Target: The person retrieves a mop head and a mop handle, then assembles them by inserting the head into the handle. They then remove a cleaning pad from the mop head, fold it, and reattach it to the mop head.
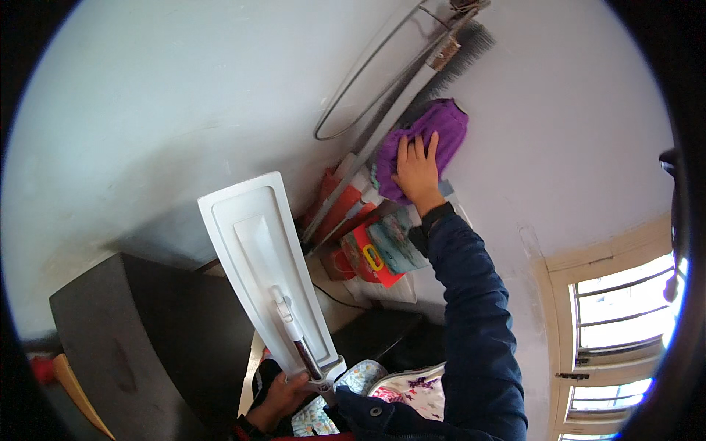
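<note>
My left hand (285, 398), low in the view, has its thumb over the lower end of a white flat mop (257, 235). The mop's long rectangular plate tilts up and away to the left, with a hinged joint and a short piece of tube on its face. My right arm in a dark blue sleeve reaches forward to a purple cloth (450, 121). On the cloth my right hand (418, 173) lies flat, its fingers stretched and apart. What lies under the cloth is hidden.
Behind the cloth, a long-handled brush (467, 55) and a bent wire loop (346, 132) lean in the corner. Below are red and patterned bags (397, 239). A dark cabinet (140, 345) stands at left, a barred window (618, 316) at right, a flowered fabric item (412, 386) near me.
</note>
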